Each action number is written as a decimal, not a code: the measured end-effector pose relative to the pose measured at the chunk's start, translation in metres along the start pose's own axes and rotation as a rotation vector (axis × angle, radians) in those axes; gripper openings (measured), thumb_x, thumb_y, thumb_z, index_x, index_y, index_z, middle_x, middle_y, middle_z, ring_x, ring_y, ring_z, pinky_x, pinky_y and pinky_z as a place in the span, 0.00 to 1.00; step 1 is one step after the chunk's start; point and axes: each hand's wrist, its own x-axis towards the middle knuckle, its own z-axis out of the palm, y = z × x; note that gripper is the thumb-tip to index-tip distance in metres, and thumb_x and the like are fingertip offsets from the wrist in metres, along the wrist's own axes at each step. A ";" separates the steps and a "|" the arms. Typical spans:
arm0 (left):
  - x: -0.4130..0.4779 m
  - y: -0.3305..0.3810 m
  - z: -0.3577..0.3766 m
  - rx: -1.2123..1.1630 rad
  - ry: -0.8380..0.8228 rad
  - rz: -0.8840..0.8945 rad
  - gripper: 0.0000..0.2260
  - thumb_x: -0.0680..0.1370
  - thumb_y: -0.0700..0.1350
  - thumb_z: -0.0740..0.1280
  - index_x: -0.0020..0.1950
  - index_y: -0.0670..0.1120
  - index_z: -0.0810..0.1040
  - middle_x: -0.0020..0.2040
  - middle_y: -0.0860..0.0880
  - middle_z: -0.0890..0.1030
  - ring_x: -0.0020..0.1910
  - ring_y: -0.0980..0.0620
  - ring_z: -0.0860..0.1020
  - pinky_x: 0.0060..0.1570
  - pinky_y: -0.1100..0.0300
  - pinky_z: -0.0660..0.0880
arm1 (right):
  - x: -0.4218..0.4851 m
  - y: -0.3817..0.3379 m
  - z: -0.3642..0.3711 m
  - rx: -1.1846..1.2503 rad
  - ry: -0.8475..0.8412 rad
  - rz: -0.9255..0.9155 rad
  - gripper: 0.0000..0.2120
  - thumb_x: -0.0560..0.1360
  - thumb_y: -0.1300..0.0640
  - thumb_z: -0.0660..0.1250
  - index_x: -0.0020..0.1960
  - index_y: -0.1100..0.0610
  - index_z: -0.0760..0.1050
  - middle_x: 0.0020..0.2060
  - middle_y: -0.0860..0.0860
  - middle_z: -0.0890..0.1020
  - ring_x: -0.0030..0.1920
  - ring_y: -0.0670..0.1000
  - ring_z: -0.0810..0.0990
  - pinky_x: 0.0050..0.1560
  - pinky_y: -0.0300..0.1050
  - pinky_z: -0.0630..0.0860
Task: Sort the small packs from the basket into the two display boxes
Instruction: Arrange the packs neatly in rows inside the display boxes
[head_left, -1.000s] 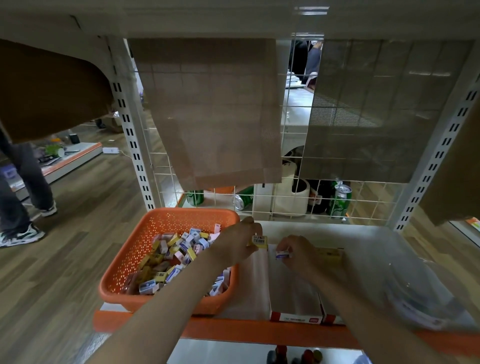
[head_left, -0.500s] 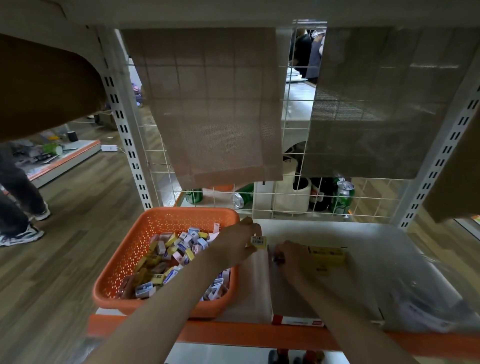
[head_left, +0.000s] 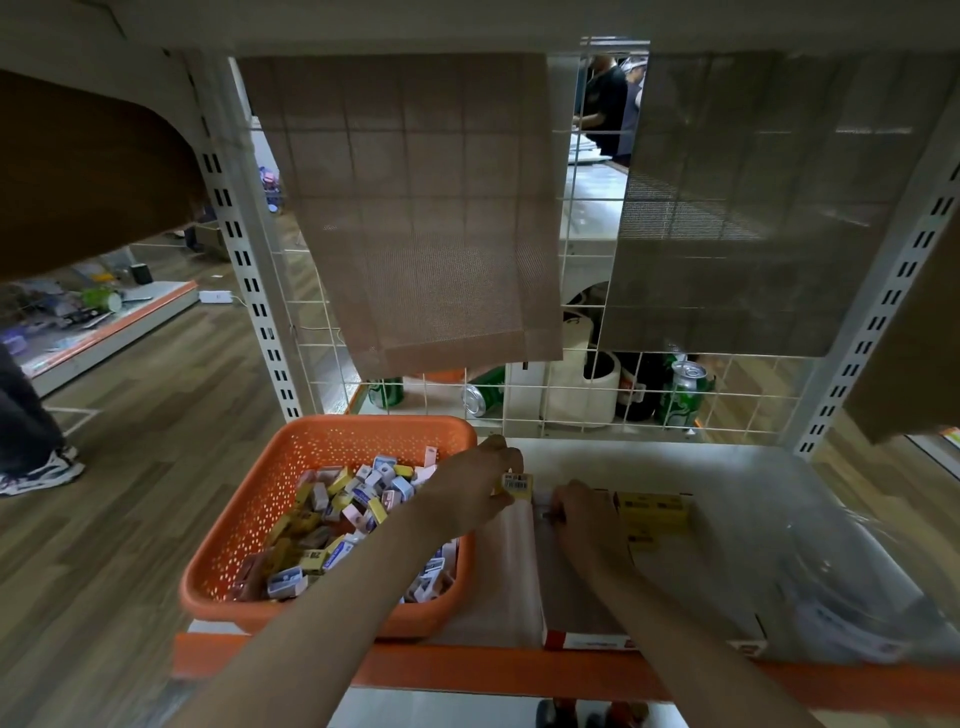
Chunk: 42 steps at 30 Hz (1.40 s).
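Pinching a yellow pack between thumb and fingers, the left hand hovers between the orange basket of mixed packs and the display box. The right hand reaches into that box; whether its curled fingers hold anything cannot be told.

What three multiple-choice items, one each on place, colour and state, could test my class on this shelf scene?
1. Where is the basket relative to the display boxes? A on their right; B on their left; C inside one of them.
2. What colour is the pack in the left hand? A pink; B green; C yellow.
3. What is the left hand doing? A pinching the pack; B lying flat, empty; C curled shut, empty.
Answers: 1 B, the orange basket stands left of the boxes; 2 C, its barcoded face is yellow; 3 A, thumb and fingertips hold it between them.
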 end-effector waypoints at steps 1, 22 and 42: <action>0.000 0.000 0.000 -0.001 -0.003 -0.002 0.14 0.75 0.42 0.68 0.60 0.45 0.74 0.59 0.47 0.73 0.56 0.48 0.75 0.54 0.56 0.75 | -0.001 -0.001 -0.001 0.007 -0.001 -0.005 0.06 0.77 0.60 0.63 0.41 0.54 0.72 0.43 0.50 0.78 0.40 0.46 0.74 0.38 0.35 0.69; 0.005 0.037 0.002 -0.047 0.000 0.010 0.11 0.75 0.43 0.68 0.56 0.43 0.73 0.55 0.46 0.72 0.54 0.46 0.75 0.52 0.55 0.73 | -0.015 0.002 -0.078 0.569 -0.021 -0.211 0.14 0.64 0.64 0.77 0.45 0.54 0.78 0.41 0.47 0.81 0.43 0.41 0.78 0.40 0.25 0.69; 0.030 0.139 0.056 -0.013 -0.290 -0.225 0.16 0.81 0.52 0.57 0.63 0.44 0.74 0.60 0.45 0.78 0.58 0.45 0.77 0.55 0.53 0.75 | -0.042 0.069 -0.140 0.714 0.139 0.052 0.11 0.66 0.72 0.69 0.46 0.65 0.71 0.38 0.52 0.75 0.31 0.44 0.76 0.30 0.37 0.74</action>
